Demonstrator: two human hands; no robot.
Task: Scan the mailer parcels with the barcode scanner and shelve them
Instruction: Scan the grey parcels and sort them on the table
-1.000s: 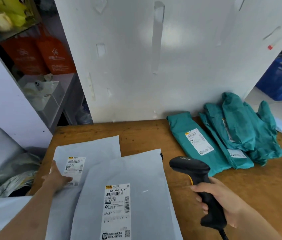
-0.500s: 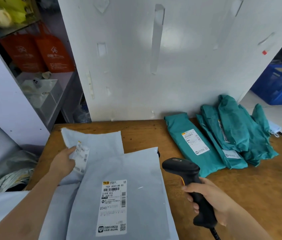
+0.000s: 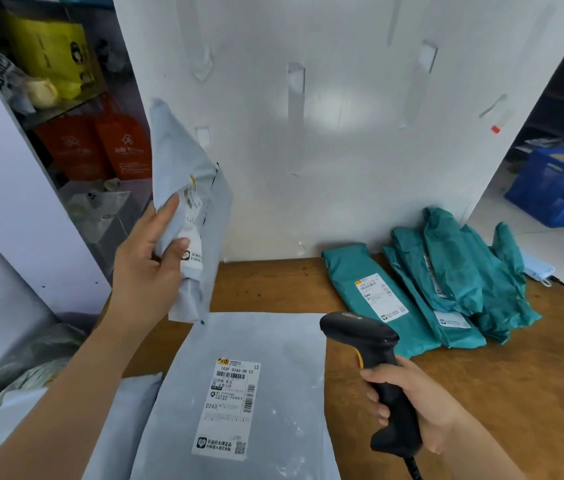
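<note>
Up off the surface [image 3: 481, 393] now, left of centre in the frame: a grey mailer [image 3: 176, 174], bent and roughly upright, label turned to the right. Lay flat at lower left a second ago; was peeling up at one edge half a second back. Gripped by the left hand [image 3: 145, 271], thumb on the label, with the parcel creased in the grasp. Hangs in front of the shelf [image 3: 76, 109] at upper left, not yet on it. Below, flat at bottom centre, a second grey mailer [image 3: 273, 341], label up and readable, untouched. At lower right, closed round the handle of the scanner [image 3: 360, 334]: the right hand [image 3: 425, 414], scanner head pointing up and left, more toward the raised parcel than the flat one. Has hardly shifted across the three pictures. Further out, right of centre, a heap of teal mailers [image 3: 453, 289] against the white panel [image 3: 308, 133], labels showing on a few. Beyond, at far right, a blue crate [image 3: 557, 192] on the floor. Judging from the lift: either presenting the label for a scan in the air or, if already scanned, heading for the shelf; cannot tell which, no beam visible. Worth minding the crease across the label, likely to spoil a read.
</note>
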